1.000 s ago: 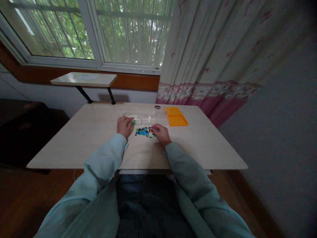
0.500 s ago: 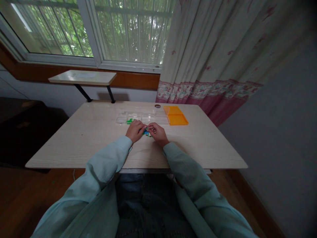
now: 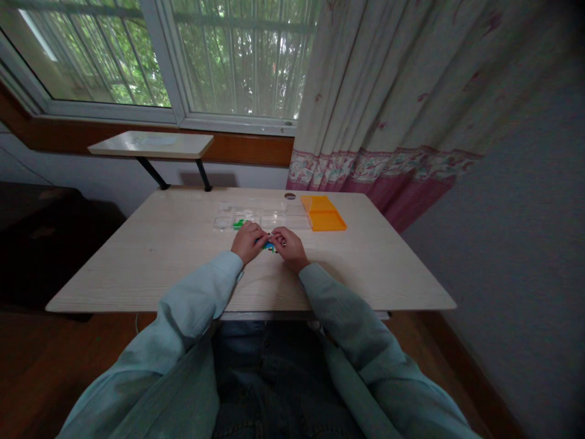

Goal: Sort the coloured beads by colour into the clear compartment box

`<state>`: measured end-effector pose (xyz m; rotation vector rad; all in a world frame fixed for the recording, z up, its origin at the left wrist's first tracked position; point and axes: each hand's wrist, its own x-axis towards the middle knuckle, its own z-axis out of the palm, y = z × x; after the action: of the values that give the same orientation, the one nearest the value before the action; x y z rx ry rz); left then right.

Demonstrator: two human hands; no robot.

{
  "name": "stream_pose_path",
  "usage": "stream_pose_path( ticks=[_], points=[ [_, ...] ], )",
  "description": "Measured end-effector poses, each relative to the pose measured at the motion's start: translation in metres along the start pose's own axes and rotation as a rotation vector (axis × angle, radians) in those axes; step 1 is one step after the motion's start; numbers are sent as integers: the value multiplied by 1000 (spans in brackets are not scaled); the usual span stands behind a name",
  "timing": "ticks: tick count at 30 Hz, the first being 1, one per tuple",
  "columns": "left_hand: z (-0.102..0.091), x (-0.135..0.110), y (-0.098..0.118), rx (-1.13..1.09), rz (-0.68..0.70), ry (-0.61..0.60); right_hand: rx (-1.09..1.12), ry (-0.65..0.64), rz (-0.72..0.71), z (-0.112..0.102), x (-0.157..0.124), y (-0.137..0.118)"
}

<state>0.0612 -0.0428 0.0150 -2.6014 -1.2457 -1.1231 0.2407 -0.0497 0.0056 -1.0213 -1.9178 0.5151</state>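
My left hand [image 3: 248,241] and my right hand [image 3: 289,245] meet over the middle of the desk, fingertips pinched close together. Between them are small pieces too tiny to name, partly covered by my fingers. Just below the fingertips lies a cluster of small blue and green pieces [image 3: 269,246], with a few dark bits beside it. Behind my left hand, green pieces [image 3: 241,224] sit in a compartment of a clear plastic box [image 3: 299,222], whose clear lid stands open at the back.
An open orange plastic case [image 3: 329,219] rests right of the clear box on the pale wooden desk [image 3: 365,268]. Behind it is a round cable hole [image 3: 290,196]. A small raised shelf [image 3: 153,145] stands on black legs at the back left. A curtain [image 3: 375,122] hangs behind the desk.
My fingertips have shifted slightly over the small pieces, covering more of the blue and green ones. Both hands stay in nearly the same place.
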Motion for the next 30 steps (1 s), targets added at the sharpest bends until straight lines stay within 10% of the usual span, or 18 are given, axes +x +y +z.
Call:
stream_pose_path(
  ticks=[8,13,30],
  points=[
    [-12,-1,-32,49,-212,183,-190,98,-17,-16,2,2],
    [-28,-7,-70,112,-456,322,-285,-82,-77,-21,2,5],
    [-23,-10,-73,143,-423,318,-467,-300,-73,-28,-3,-1]
  ],
)
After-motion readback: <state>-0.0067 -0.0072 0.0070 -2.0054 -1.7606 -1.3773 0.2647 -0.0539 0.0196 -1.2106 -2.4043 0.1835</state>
